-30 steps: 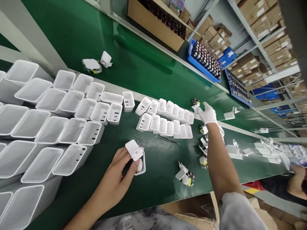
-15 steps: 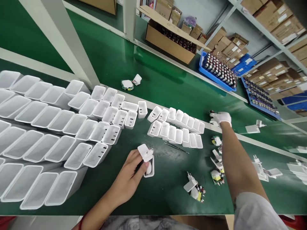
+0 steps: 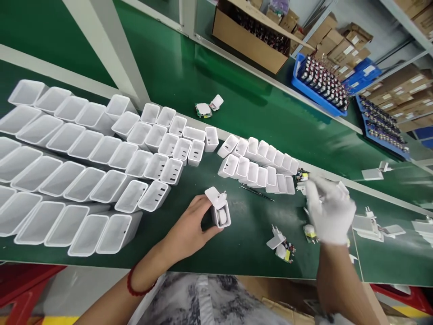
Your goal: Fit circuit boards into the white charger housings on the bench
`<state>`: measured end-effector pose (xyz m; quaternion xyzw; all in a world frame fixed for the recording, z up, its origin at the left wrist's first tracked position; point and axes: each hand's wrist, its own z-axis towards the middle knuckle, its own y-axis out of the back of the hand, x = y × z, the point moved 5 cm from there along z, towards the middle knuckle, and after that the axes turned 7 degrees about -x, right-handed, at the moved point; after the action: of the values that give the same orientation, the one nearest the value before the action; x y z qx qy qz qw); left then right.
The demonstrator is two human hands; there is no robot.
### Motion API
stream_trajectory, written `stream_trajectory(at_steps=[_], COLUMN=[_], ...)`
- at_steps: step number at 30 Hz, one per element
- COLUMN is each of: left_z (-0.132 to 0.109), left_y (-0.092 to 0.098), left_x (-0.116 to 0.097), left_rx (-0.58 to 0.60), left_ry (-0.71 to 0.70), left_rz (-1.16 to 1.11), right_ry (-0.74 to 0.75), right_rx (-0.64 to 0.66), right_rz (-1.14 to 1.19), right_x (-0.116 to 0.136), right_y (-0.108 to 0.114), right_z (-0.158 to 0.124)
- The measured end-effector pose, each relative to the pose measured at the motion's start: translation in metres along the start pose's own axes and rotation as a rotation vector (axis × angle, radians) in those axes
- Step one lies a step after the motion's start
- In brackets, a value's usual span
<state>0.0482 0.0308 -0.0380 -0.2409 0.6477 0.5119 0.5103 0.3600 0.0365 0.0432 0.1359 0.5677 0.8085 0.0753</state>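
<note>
My bare left hand (image 3: 192, 221) grips a small white plastic casing (image 3: 227, 220) between thumb and fingers, standing on the green bench. A circuit board with a white top (image 3: 222, 215) shows inside its open mouth. Over the casing's far edge leans a white lid with plug pins (image 3: 215, 197). My right hand (image 3: 331, 210), in a white glove, is smeared by motion above a row of circuit boards; whether it holds anything is unclear. Nearest to it is a board with yellow tape (image 3: 310, 232). Another board with a plug lid (image 3: 283, 248) lies between the hands.
Rows of open white casings (image 3: 111, 185) fill the left side; smaller casings (image 3: 253, 172) stand in the middle. Black tweezers (image 3: 257, 192) lie before them. Beyond are a carton (image 3: 248, 43), a blue tray of parts (image 3: 321, 88) and a bench post (image 3: 111, 49).
My right hand has come back towards me from the far bench strip. My left hand stays at the casing, its fingers shifted so more of the inside shows. The view has tilted down.
</note>
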Motion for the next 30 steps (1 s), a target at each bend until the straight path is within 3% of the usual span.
stream_trajectory(at_steps=[2, 3, 6, 9, 14, 19, 24, 30], left_z=[-0.002, -0.004, -0.011, -0.019, -0.029, -0.032, -0.024, -0.022], left_y=[-0.002, -0.003, -0.003, 0.002, 0.010, 0.009, 0.010, 0.010], left_x=[-0.004, -0.006, -0.018, -0.032, -0.045, -0.040, -0.038, -0.047], left_rx=[-0.071, -0.105, -0.174, -0.238, -0.389, -0.438, -0.436, -0.493], left_ry=[-0.048, -0.074, -0.171, -0.268, -0.358, -0.355, -0.275, -0.363], left_rz=[0.011, 0.014, 0.010, 0.012, 0.087, 0.099, 0.046, 0.114], right_ry=[0.181, 0.207, 0.023, -0.252, -0.492, -0.618, -0.588, -0.656], right_rx=[0.174, 0.331, 0.653, 0.801, 0.722, 0.690, 0.710, 0.666], right_rz=[0.470, 0.610, 0.978, 1.297, 1.555, 1.613, 1.548, 1.617], right_x=[0.053, 0.076, 0.122, 0.143, 0.151, 0.154, 0.154, 0.157], right_y=[-0.001, -0.008, -0.032, -0.047, -0.050, -0.059, -0.050, -0.047], right_z=[-0.050, -0.072, -0.109, -0.118, -0.128, -0.139, -0.131, -0.133])
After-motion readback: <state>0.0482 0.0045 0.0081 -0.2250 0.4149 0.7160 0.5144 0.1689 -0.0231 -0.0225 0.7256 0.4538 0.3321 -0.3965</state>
